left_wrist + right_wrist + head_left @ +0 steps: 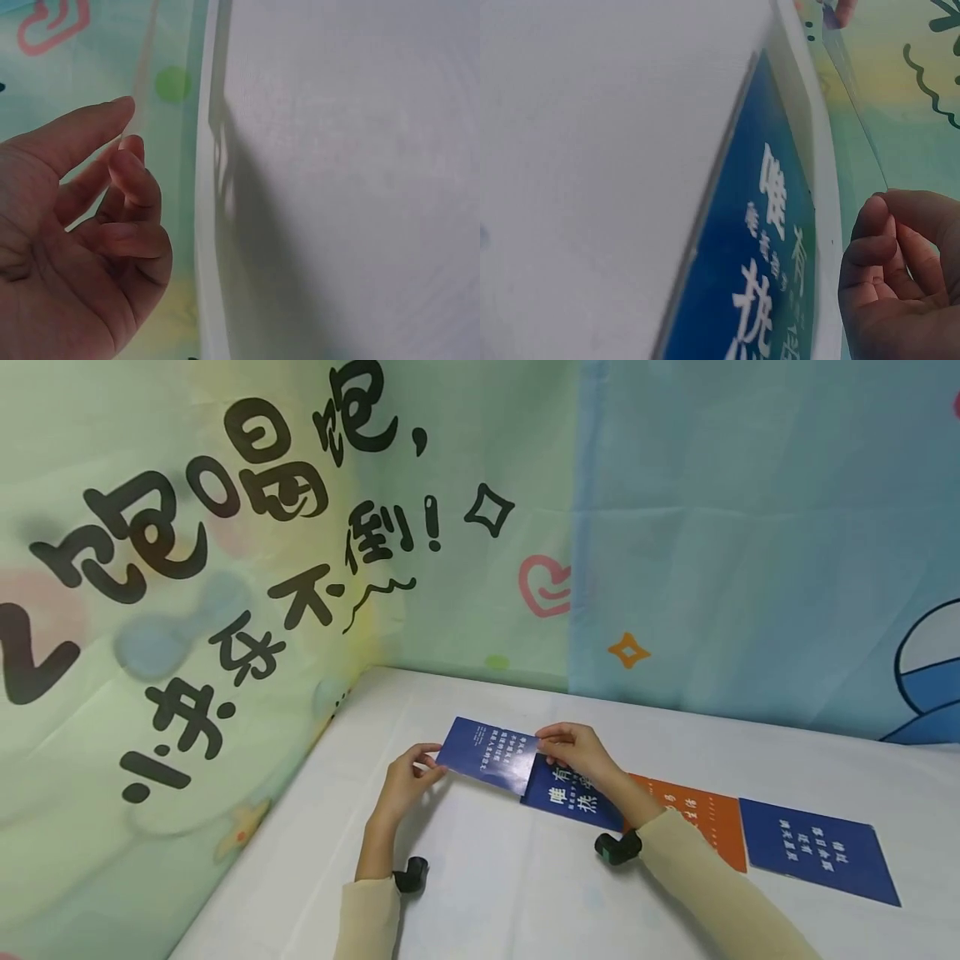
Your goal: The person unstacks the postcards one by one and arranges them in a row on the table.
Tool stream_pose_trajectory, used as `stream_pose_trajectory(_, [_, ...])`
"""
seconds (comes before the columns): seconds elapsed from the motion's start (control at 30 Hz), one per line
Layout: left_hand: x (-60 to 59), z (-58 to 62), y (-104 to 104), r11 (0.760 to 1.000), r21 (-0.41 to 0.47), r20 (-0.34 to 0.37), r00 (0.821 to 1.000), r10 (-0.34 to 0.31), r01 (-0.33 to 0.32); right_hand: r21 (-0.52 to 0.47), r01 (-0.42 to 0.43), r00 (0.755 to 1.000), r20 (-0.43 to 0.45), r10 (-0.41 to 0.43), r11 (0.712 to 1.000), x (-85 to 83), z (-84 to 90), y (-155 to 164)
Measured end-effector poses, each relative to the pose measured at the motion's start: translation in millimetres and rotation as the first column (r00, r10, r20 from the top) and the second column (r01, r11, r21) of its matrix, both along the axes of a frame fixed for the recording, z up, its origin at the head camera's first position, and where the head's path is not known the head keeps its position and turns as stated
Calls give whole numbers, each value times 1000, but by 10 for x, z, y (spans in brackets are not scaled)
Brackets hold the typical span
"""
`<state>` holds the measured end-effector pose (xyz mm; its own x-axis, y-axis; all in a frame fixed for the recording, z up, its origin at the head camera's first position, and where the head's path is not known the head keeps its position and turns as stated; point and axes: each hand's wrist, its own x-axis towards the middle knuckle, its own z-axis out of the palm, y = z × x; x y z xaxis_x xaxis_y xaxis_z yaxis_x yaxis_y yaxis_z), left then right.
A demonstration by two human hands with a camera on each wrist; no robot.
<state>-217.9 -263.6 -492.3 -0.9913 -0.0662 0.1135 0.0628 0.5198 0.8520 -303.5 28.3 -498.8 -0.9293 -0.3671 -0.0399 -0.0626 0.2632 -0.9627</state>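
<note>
Head view: white cloth-covered tabletop [480, 877] backed by printed pastel fabric walls [225, 568]. Flat on the tabletop, in a row to the right: dark blue square card with white lettering [817, 852], orange card [712, 822] partly under the right forearm, second dark blue card with large white characters [566, 797].

Held just above the tabletop between both hands: thin dark blue rectangular paper card with white text [487, 753]. Left hand [408, 777] pinching its left short edge, thumb over fingertips. Right hand [577, 752] pinching its right edge, fingers curled. Right wrist view: card seen edge-on, a thin line running to the pinched fingers [885, 232].

Judged light, thin, semi-stiff; likely glossy and slippery, prone to creasing under a hard pinch. Best taken at opposite short edges, light grip, kept level.
</note>
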Motion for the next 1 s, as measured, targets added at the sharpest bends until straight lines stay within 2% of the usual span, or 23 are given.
stream_pose_trajectory(0.23, [1,-17,-56,1000,-11,-1,1000,10,-10,4,-28,998,-51,28,1000,2,-63,-82])
stream_pose_trajectory(0.47, [0,-34,-48,1000,-16,27,1000,-2,3,47,23,994,-104,-18,999,-25,-156,-170])
stream_pose_trajectory(0.63, [-25,-83,-7,1000,-17,57,998,-20,21,131,76,988,-145,-56,988,-22,-197,-166])
stream_pose_trajectory(0.83, [-50,-151,-4,999,-51,79,997,-13,17,200,71,986,-160,-39,977,-29,-209,-160])
stream_pose_trajectory(1.0, [-58,-184,-33,997,-83,62,998,-1,6,217,61,990,-140,-30,974,-33,-210,-192])
